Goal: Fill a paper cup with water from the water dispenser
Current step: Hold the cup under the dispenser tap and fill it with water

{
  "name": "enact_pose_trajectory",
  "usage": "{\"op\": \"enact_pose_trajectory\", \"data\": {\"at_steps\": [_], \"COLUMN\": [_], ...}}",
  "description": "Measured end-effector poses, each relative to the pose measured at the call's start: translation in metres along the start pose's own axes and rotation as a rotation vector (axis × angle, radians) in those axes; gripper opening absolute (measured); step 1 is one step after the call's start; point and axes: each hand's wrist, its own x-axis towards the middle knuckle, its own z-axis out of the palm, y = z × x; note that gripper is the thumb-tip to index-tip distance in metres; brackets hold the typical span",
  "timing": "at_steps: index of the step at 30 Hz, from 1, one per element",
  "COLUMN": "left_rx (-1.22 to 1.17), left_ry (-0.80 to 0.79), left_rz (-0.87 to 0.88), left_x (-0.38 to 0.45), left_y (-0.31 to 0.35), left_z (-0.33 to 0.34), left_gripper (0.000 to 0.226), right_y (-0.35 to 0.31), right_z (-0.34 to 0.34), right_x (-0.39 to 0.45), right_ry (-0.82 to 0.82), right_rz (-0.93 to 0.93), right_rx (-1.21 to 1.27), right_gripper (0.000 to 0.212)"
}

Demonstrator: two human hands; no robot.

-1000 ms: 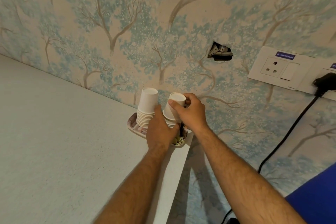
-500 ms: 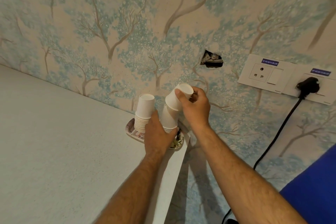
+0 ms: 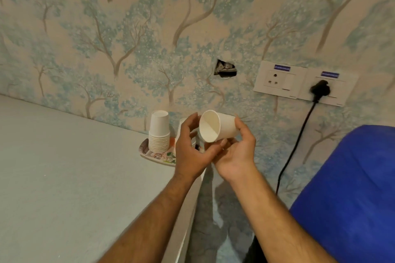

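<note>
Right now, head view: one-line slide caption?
Right hand holds a single empty paper cup tilted sideways, left hand beside it, stacked cups behind on a tray.

paper cup [image 3: 222, 128] – matt white | countertop [image 3: 74, 166] – smooth, matt, speckled

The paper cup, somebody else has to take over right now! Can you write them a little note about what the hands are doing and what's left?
Right hand: holds one paper cup on its side, empty, mouth facing the camera.
Left hand: open, fingers beside the cup's rim, holding nothing.
Cup stacks: one upside-down stack sits on the patterned tray at the counter's far edge; a second is mostly hidden behind the left hand.
Done: one cup is off the stacks.
Left: turn it upright, take it to the dispenser (not in view), fill it.
</note>
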Motion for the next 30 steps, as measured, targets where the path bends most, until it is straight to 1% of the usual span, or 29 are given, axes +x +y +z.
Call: {"op": "enact_pose_trajectory", "data": {"at_steps": [2, 5, 8, 10, 12, 13, 15, 16, 18, 20, 22, 24, 26, 30], "left_rx": [0.0, 0.009, 0.01, 0.014, 0.028, 0.05, 0.121, 0.151, 0.189, 0.233, 0.249, 0.265, 0.286, 0.364], "left_ry": [-0.003, 0.015, 0.035, 0.039, 0.044, 0.044, 0.042, 0.04, 0.037, 0.033, 0.022, 0.022, 0.028, -0.023], "left_rz": [0.046, 0.079, 0.093, 0.091, 0.079, 0.067, 0.054, 0.052, 0.036, 0.004, -0.019, -0.036, -0.066, -0.138], "left_x": [-0.008, -0.021, -0.035, -0.046, -0.059, -0.064, -0.082, -0.091, -0.114, -0.144, -0.178, -0.209, -0.236, -0.295], "left_y": [0.008, 0.017, 0.032, 0.043, 0.055, 0.06, 0.074, 0.081, 0.091, 0.103, 0.116, 0.129, 0.136, 0.147], "left_z": [0.006, 0.014, 0.023, 0.028, 0.033, 0.034, 0.04, 0.043, 0.047, 0.054, 0.061, 0.066, 0.067, 0.062], "left_gripper": [0.093, 0.086, 0.085, 0.087, 0.088, 0.086, 0.078, 0.075, 0.078, 0.083, 0.085, 0.084, 0.076, 0.081], "right_y": [-0.001, -0.002, -0.006, -0.01, -0.014, -0.015, -0.019, -0.022, -0.023, -0.023, -0.023, -0.019, -0.013, 0.002], "right_z": [-0.013, -0.027, -0.039, -0.049, -0.063, -0.07, -0.09, -0.099, -0.12, -0.143, -0.166, -0.188, -0.206, -0.24], "right_x": [-0.015, -0.032, -0.048, -0.061, -0.078, -0.087, -0.108, -0.119, -0.137, -0.156, -0.175, -0.195, -0.212, -0.246], "right_ry": [-0.006, -0.032, 0.0, 0.047, 0.021, -0.015, -0.075, -0.095, -0.143, -0.162, -0.157, -0.144, -0.118, -0.062], "right_rz": [0.077, 0.144, 0.126, 0.02, -0.147, -0.233, -0.377, -0.444, -0.55, -0.603, -0.61, -0.61, -0.63, -0.614], "right_rx": [-0.026, -0.072, -0.206, -0.339, -0.464, -0.527, -0.667, -0.749, -0.883, -0.942, -0.954, -0.976, -1.015, -1.051], "right_gripper": [0.067, 0.069, 0.064, 0.057, 0.055, 0.063, 0.087, 0.091, 0.086, 0.077, 0.075, 0.076, 0.074, 0.069]}}
